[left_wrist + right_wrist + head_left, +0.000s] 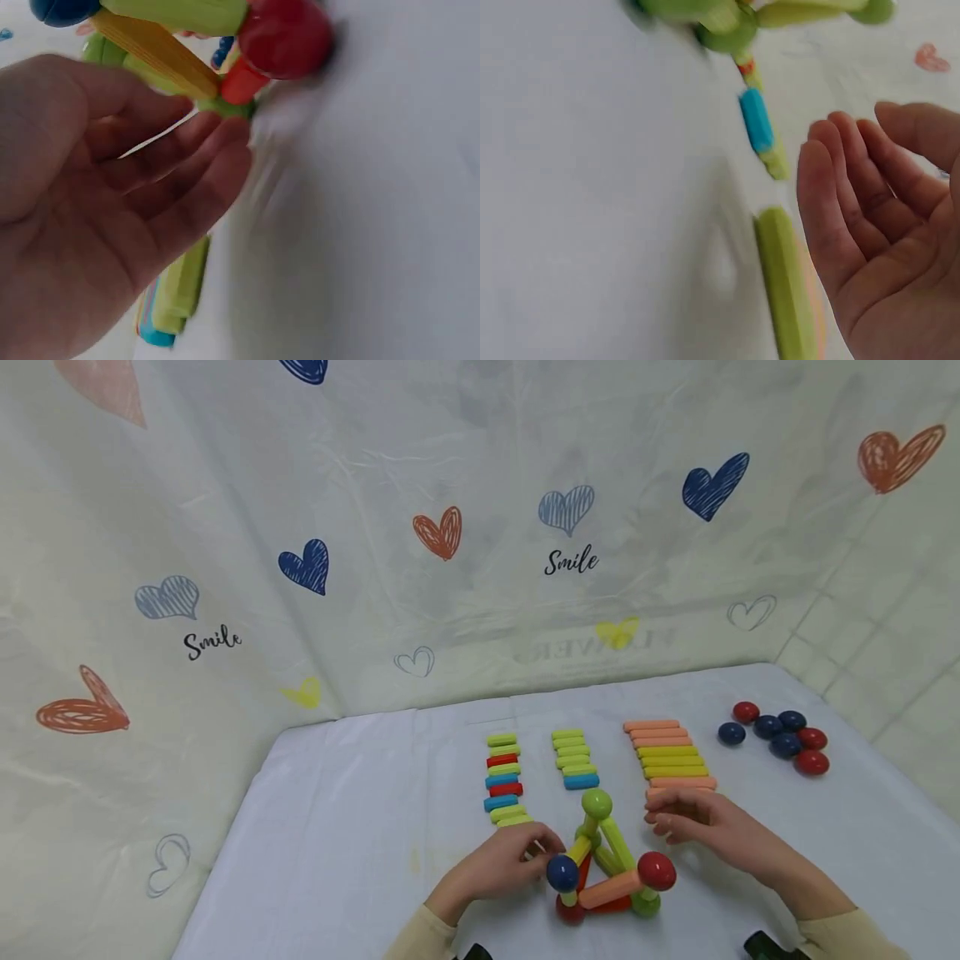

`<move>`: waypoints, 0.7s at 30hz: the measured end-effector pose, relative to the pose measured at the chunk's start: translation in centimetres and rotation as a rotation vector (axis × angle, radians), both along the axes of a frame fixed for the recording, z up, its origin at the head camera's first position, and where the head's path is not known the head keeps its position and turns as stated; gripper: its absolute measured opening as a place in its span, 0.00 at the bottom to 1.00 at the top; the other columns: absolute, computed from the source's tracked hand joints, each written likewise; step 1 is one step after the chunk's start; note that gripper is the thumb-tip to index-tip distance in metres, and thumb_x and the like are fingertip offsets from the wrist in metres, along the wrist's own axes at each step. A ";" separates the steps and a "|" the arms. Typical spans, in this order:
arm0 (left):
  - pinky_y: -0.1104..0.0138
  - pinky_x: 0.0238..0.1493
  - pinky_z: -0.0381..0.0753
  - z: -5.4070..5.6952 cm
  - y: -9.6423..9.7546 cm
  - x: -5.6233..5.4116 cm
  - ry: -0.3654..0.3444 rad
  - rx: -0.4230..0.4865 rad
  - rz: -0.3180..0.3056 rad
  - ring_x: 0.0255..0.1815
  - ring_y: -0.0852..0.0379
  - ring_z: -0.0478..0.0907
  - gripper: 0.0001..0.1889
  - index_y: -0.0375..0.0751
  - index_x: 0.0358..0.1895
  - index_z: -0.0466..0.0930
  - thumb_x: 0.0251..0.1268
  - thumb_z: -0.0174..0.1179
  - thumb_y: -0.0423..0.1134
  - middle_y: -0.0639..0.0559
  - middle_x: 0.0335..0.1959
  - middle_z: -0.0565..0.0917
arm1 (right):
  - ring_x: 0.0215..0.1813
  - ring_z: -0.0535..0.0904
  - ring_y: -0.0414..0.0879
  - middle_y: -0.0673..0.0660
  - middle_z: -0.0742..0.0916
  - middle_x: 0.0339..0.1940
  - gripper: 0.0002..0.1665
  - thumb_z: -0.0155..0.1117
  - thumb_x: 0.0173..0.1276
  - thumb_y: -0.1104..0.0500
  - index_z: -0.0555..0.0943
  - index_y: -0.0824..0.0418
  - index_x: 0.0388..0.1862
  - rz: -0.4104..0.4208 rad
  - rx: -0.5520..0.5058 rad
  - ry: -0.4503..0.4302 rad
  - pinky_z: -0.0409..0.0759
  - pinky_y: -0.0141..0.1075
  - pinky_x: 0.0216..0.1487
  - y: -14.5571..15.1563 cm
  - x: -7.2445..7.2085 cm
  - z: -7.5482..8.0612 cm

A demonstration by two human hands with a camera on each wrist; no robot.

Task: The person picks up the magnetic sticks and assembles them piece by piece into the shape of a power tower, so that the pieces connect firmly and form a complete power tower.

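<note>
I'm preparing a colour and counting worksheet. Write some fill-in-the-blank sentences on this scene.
In the head view, the uppermost ball of the structure is ____.
Among the loose balls, ____ are red.
The middle row of sticks is green except one ____ stick.
The right hand holds ____.
Missing words: green; three; blue; nothing.

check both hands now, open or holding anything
Left hand: open, loosely curved beside the frame, holding nothing.
Right hand: open, holding nothing.

A pale sheet (495,452) printed with coloured hearts (306,567) hangs behind a white-covered table (352,810).
</note>
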State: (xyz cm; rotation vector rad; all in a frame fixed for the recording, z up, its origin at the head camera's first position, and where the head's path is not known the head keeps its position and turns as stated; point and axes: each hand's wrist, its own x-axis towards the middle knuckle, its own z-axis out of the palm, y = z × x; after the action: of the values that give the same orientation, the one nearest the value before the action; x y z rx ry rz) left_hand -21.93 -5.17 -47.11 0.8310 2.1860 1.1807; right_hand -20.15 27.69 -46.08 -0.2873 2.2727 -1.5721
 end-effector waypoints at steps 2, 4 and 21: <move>0.76 0.35 0.77 -0.5 -0.5 0.9 -0.048 -0.030 -0.043 0.32 0.70 0.74 0.08 0.42 0.46 0.78 0.65 0.61 0.31 0.62 0.34 0.79 | 0.49 0.81 0.50 0.66 0.81 0.56 0.27 0.56 0.75 0.53 0.70 0.70 0.64 -0.072 0.031 0.039 0.83 0.36 0.46 1.1 -0.2 0.3; 0.76 0.31 0.75 -0.9 -0.7 1.7 -0.075 -0.041 -0.054 0.28 0.69 0.72 0.10 0.45 0.43 0.77 0.61 0.67 0.33 0.62 0.30 0.78 | 0.47 0.81 0.45 0.65 0.81 0.56 0.27 0.56 0.76 0.51 0.71 0.69 0.63 -0.149 0.077 0.068 0.83 0.34 0.45 1.9 -0.3 0.6; 0.74 0.37 0.77 -0.5 -3.4 1.0 0.181 -0.147 0.049 0.34 0.68 0.74 0.13 0.50 0.43 0.80 0.57 0.71 0.36 0.64 0.34 0.78 | 0.48 0.81 0.47 0.63 0.83 0.52 0.28 0.58 0.74 0.49 0.73 0.69 0.60 -0.138 0.118 0.098 0.82 0.30 0.46 0.3 -1.8 1.3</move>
State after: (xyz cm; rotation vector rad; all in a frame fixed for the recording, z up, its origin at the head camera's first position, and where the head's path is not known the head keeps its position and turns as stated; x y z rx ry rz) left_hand -20.96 -8.54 -47.56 0.8554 2.4190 0.9862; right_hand -21.96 27.99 -44.74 -0.1830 2.4983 -1.5115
